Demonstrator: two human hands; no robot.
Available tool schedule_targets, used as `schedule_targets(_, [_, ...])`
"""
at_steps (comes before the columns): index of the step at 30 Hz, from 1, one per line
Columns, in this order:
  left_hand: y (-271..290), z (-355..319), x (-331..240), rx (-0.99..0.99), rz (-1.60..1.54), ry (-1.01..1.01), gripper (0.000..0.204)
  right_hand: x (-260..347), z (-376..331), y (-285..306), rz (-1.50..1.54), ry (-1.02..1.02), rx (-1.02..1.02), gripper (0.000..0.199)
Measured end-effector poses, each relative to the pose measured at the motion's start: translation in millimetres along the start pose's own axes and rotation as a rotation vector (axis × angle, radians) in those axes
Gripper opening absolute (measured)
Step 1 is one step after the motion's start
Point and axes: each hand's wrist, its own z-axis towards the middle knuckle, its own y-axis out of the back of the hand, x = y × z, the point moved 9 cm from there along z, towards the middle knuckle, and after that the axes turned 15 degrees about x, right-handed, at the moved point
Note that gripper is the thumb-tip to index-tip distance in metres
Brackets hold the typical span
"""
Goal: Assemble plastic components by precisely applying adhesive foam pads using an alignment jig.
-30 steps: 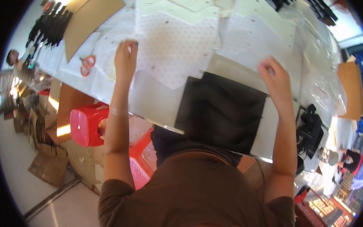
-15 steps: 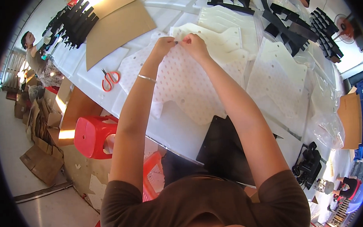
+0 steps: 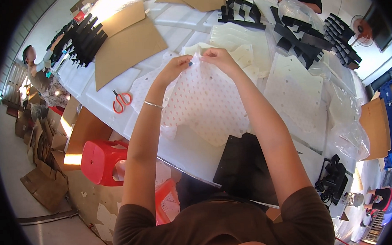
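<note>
**Pinched at twelve o'clock, stretching toward six**

Gripping the white sheet with small red marks (image 3: 203, 100) by the twelve o'clock edge: left hand (image 3: 178, 69) and right hand (image 3: 219, 61) both with fingertips closed on it. Rising to a small peak between the two pinches, then lying over the table (image 3: 97, 99) toward six o'clock from the fingers, long axis roughly twelve to six, leaning slightly to five. About equally near the peak with either hand; cannot tell one layer from two there. Around the sheet: toward one o'clock, pale cut pieces (image 3: 236, 36); toward three, another spotted sheet (image 3: 294, 90); toward five, partly under the right forearm (image 3: 260, 106), a black panel (image 3: 240, 160); toward nine, red-handled scissors (image 3: 123, 101).
</note>
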Motion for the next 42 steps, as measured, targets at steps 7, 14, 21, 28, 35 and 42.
schedule_targets(7, [30.0,-7.4,68.1,-0.298,-0.222,0.106,0.034,-19.3,-102.4,156.1,0.507,0.008,-0.358,0.023])
schedule_targets(14, [30.8,-0.5,114.7,-0.440,0.000,0.264,0.031,7.4,-380.3,366.4,0.613,0.152,-0.796,0.024])
schedule_targets(21, [-22.2,-12.9,-25.1,-0.750,0.742,0.025,0.039,197.1,-460.8,285.4,0.023,0.164,-0.861,0.023])
schedule_targets(28, [-272.9,-43.7,-181.5,0.279,-0.113,-0.241,0.066,256.5,-344.8,66.9,-0.120,0.146,-0.429,0.009])
schedule_targets(35, [-277.1,-75.9,-166.4,0.061,-0.369,-0.378,0.038,241.6,-286.3,-80.4,-0.330,0.209,0.353,0.052])
schedule_targets(42, [-233.3,-128.7,-151.3,-0.078,-0.819,-0.245,0.077,163.5,-355.6,-0.5,-0.002,-0.067,-0.218,0.029])
